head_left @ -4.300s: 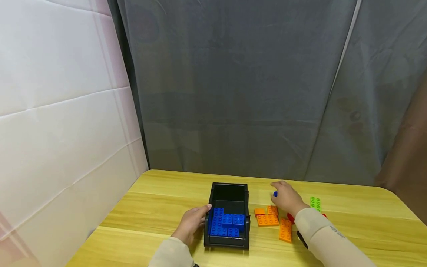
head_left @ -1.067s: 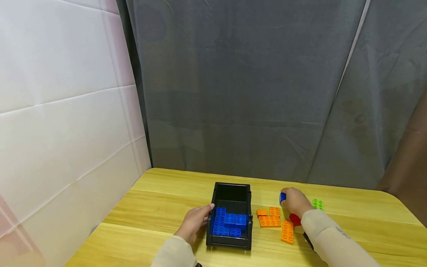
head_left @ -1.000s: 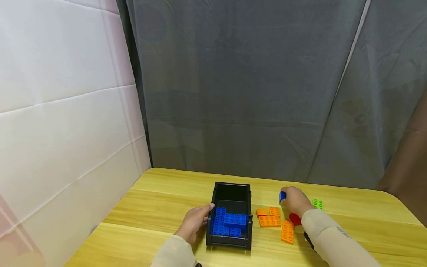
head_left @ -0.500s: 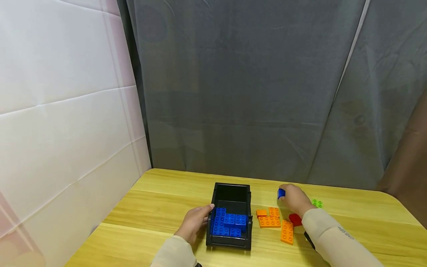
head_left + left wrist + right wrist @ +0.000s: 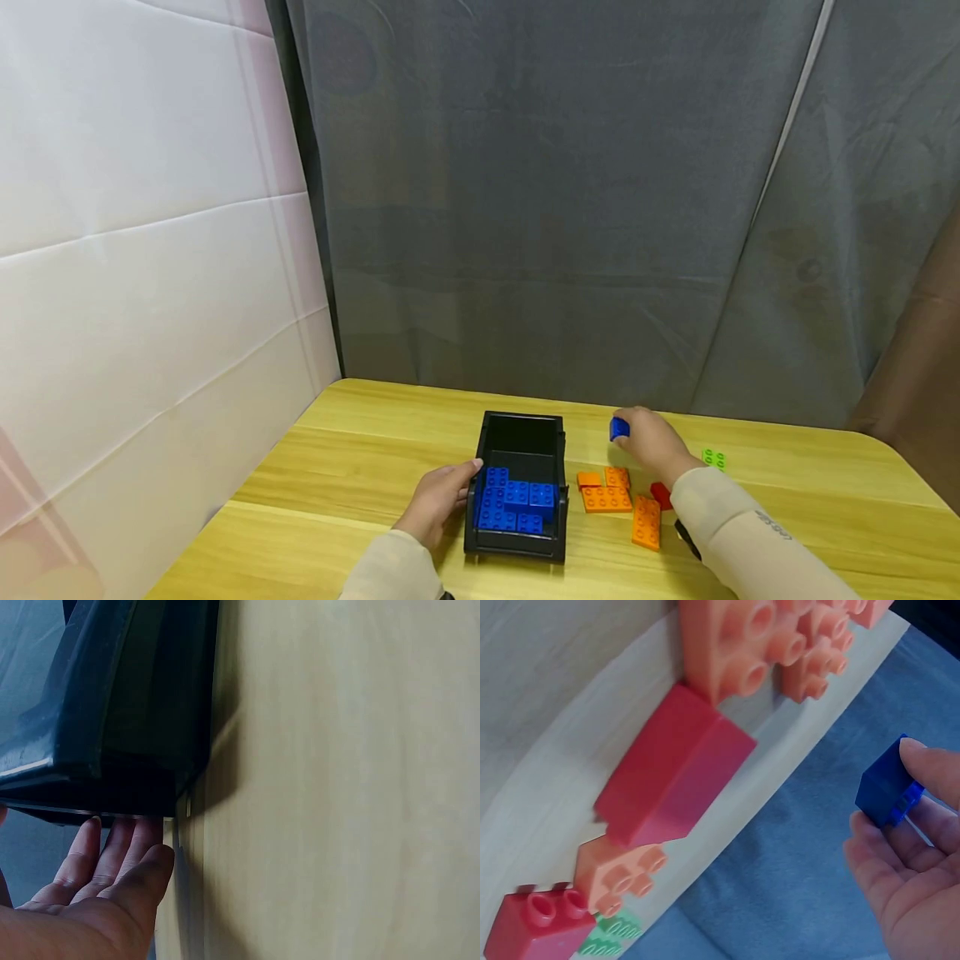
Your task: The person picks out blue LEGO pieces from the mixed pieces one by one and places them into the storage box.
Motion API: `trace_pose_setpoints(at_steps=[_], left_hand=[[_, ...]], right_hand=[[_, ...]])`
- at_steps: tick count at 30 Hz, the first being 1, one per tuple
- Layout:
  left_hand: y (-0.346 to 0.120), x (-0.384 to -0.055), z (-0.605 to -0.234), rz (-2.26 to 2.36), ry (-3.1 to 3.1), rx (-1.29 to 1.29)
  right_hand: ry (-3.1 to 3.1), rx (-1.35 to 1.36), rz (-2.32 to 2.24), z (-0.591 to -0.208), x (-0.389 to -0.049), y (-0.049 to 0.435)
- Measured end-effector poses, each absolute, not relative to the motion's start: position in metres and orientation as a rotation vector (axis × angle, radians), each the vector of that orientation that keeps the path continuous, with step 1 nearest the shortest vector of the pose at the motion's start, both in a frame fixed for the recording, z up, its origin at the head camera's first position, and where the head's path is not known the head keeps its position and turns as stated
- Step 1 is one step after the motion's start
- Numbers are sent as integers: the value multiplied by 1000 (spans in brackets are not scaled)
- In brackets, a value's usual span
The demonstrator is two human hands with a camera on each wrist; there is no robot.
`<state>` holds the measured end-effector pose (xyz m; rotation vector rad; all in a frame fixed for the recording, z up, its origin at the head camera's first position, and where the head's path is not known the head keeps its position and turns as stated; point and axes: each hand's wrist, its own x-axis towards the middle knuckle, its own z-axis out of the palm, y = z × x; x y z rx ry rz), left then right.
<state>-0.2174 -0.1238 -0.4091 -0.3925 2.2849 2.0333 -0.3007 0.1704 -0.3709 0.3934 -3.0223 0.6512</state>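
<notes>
My left hand rests against the left side of a black plastic bin, thumb at the rim. In the left wrist view its fairly straight fingers touch the bin's outer wall. Several blue building bricks lie in the near half of the bin. Right of the bin, my right hand pinches a small blue brick between thumb and fingers, above the table. The right wrist view shows that brick tilted, studs toward the palm.
Several orange bricks lie right of the bin on the wooden table. A red brick is partly hidden by the right sleeve. A green brick lies farther right. Grey cloth hangs behind the table; a white panel stands left.
My right hand has taken hold of the blue brick. Over the last half second it has moved slightly left with it. My left hand has stayed at the bin. The view has shifted slightly.
</notes>
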Motion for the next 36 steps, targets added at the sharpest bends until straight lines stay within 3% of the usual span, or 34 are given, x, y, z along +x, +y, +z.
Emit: trace_pose_setpoints(at_steps=[36], left_hand=[[-127,-223,-410,2044,2285,-384]], right_hand=[[-2913,477,671,-344,-282,133]])
